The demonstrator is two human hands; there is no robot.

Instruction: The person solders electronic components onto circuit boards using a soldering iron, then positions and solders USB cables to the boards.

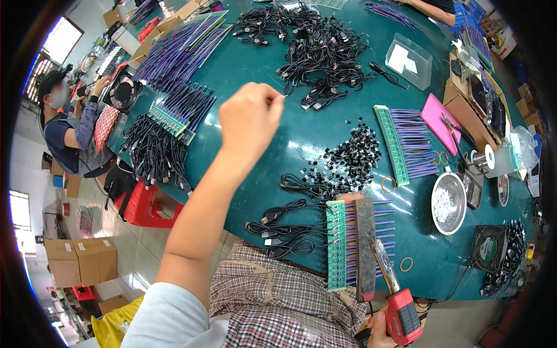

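Observation:
My left hand reaches out over the table, closed in a pinch at the near edge of a pile of black USB cables. A thin dark cable end shows at its fingertips; the rest of the grip is hidden. Low on the right, my right hand is closed round a soldering iron with a red and black handle, partly cut off by the picture's edge. The iron's metal tip points at a dark bar lying across the coloured wires of a green circuit board panel. Several USB cables lie along the panel's left side.
Small black parts are heaped mid-table. Another wired panel, a pink pad, a round metal dish, a solder spool and a fan stand to the right. A co-worker sits at the left beside finished-looking cable bundles.

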